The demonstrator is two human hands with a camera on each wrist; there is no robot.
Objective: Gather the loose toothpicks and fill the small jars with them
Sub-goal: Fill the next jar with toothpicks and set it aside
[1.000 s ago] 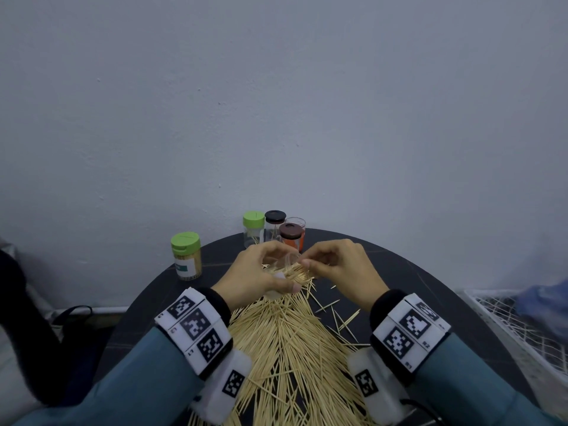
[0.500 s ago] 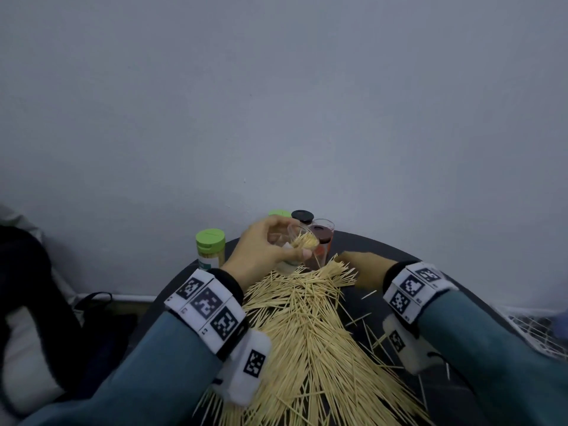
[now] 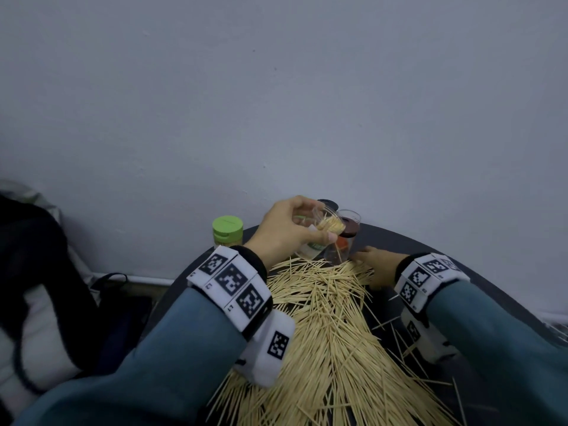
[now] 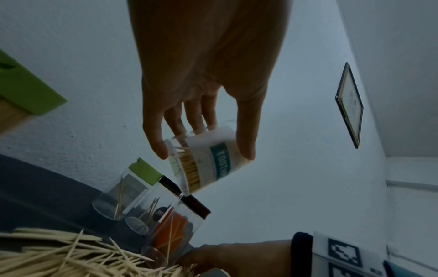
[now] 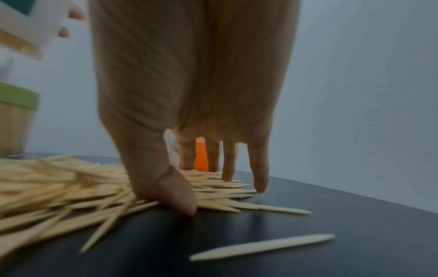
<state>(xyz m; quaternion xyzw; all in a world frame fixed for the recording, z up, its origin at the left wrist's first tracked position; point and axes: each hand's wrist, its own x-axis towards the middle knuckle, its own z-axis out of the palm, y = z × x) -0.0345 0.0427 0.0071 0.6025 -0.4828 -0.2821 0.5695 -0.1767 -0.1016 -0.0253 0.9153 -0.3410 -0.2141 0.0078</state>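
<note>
My left hand point(image 3: 284, 232) grips a clear jar point(image 3: 318, 233) with a white and teal label, lifted and tilted above the back of the table. Toothpicks partly fill this jar point(image 4: 208, 161). A big pile of loose toothpicks point(image 3: 332, 333) covers the dark round table point(image 3: 461, 290). My right hand point(image 3: 373, 267) rests on the pile's far right edge, its fingers point(image 5: 259, 180) straight and touching the toothpicks, the thumb point(image 5: 175, 196) on the table. It holds nothing.
A brown-lidded jar point(image 4: 175, 230) with an orange label, a black-lidded jar point(image 4: 154, 204) and a green-lidded clear jar point(image 4: 125, 191) stand at the back edge by the wall. A full green-lidded jar point(image 3: 227, 233) stands at the left. A dark bag point(image 3: 37, 272) lies on the floor.
The right hand has let go at the jar's mouth and dropped onto the pile's far edge. The left hand has raised the jar up and back, over the standing jars.
</note>
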